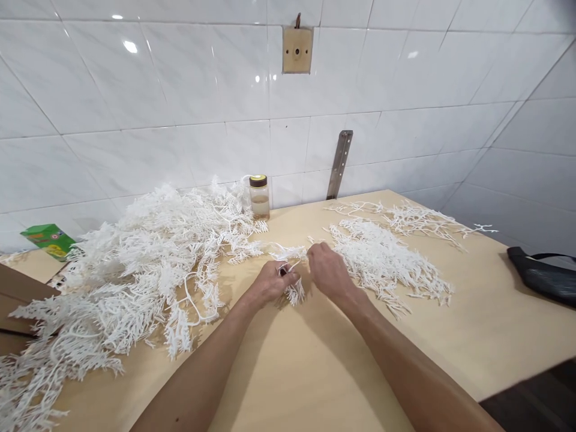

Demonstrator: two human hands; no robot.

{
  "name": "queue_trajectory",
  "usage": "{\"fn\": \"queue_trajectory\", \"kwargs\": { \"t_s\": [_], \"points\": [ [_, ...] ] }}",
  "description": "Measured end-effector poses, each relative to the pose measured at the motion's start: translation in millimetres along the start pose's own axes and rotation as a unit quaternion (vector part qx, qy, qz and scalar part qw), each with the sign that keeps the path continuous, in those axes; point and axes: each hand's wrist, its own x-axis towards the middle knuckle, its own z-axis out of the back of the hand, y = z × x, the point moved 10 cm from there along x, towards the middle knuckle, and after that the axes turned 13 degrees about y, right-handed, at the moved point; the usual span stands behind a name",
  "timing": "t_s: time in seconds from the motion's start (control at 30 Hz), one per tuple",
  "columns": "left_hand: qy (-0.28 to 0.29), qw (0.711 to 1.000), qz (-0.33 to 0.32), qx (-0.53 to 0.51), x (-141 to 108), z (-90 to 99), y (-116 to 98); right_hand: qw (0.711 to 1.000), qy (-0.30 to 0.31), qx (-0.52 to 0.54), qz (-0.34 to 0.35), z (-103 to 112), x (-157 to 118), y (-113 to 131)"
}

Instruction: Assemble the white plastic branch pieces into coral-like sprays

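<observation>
Near the middle of the table, my left hand [272, 282] is closed on a white branched sprig [294, 292] that looks like artificial foliage. A small dark spot shows between its thumb and fingers; I cannot tell what it is. Just to the right and slightly higher, my right hand [327, 268] has its fingers curled together, and whatever they pinch is hidden. A large heap of white branched foliage [148, 264] spreads over the left side. Beside my right hand lies a flatter pile of white sprigs [387, 261]. Thin bare white stems [418, 219] lie behind that pile.
A clear jar with a dark lid [260, 201] stands at the back against the tiled wall. A metal strip with holes [339, 165] leans there too. At far left is a green box [48, 241]; at far right, a black bag [544, 276] on the wooden table [486, 336].
</observation>
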Motion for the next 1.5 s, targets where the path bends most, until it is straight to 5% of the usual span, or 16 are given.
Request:
{"fn": "queue_trajectory", "kwargs": {
  "t_s": [0.13, 0.3, 0.67, 1.03, 1.23, 1.37, 1.5],
  "points": [
    [-0.043, 0.994, -0.018, -0.094, -1, 5.3, 4, 0.993, -0.079, 0.037, -0.078, 19, -3, -36],
    [-0.095, 0.977, -0.033, -0.186, -1, 14.0, 10, 0.987, -0.118, 0.107, -0.037, 22, -11, -38],
    [-0.114, 0.965, -0.030, -0.234, -2, 19.4, 15, 0.960, 0.038, 0.278, -0.012, -14, -9, -9],
    [-0.067, 0.945, -0.036, -0.318, 0, 16.5, 13, 0.968, -0.170, 0.165, -0.079, 31, -19, -71],
    [-0.062, 0.952, -0.024, -0.300, 2, 14.5, 17, 0.940, 0.049, 0.335, 0.050, -5, -8, -14],
    [-0.067, 0.950, -0.033, -0.305, 2, 17.0, 18, 0.940, 0.034, 0.335, 0.053, -13, -9, -4],
    [-0.008, 0.940, -0.024, -0.341, 1, 10.9, 15, 0.930, 0.012, 0.365, 0.045, -9, -10, -13]
  ]
}}
